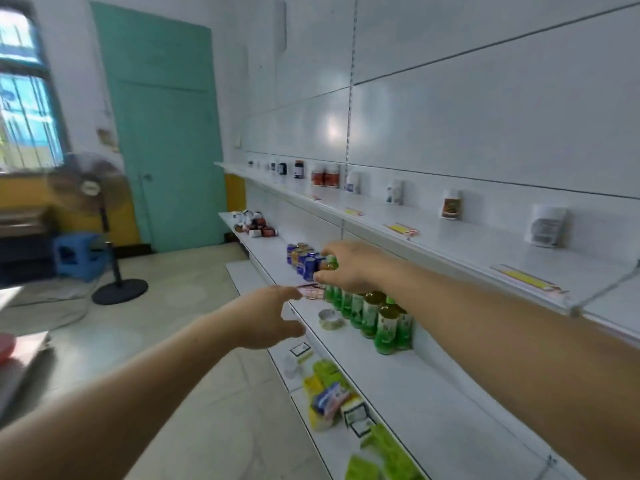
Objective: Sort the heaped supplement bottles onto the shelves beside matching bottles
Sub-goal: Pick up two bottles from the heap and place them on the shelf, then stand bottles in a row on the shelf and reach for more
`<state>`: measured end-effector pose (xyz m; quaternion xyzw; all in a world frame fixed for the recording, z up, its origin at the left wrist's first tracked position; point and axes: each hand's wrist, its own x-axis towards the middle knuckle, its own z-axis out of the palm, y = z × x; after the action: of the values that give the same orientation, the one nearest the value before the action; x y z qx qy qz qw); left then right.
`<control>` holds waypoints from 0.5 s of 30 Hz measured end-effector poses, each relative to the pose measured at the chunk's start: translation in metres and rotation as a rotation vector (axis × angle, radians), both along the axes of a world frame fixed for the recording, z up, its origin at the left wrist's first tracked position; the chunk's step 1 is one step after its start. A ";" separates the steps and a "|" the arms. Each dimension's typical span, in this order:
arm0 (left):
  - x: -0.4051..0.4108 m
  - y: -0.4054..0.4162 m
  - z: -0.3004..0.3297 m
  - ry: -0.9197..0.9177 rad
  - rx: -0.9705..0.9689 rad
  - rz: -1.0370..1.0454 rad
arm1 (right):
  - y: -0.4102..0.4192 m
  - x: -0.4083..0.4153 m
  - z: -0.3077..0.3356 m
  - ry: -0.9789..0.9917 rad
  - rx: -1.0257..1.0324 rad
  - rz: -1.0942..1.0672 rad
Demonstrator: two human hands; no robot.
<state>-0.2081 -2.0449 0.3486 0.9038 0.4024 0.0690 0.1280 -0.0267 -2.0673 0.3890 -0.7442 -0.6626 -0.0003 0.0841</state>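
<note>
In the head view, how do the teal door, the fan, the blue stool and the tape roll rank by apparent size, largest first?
1. Teal door
2. Fan
3. Blue stool
4. Tape roll

This holds despite the tape roll being nearest the camera.

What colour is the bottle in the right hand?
Green, with a brownish cap; the right hand grips the green bottle. Head view.
</note>
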 end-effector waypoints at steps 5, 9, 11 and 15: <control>0.009 0.128 -0.017 0.024 -0.006 0.061 | 0.140 0.014 -0.021 0.003 -0.032 0.043; 0.006 0.226 -0.019 0.020 -0.035 0.111 | 0.248 0.017 -0.023 0.020 -0.065 0.044; 0.000 0.274 -0.020 0.020 -0.048 0.132 | 0.298 0.014 -0.022 0.018 -0.097 0.048; -0.010 0.380 -0.029 0.028 -0.044 0.140 | 0.404 0.006 -0.031 0.004 -0.111 0.053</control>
<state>-0.2184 -1.6645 0.3192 0.8714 0.4678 0.0561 0.1369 -0.0211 -1.6635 0.3581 -0.7298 -0.6810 0.0403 0.0438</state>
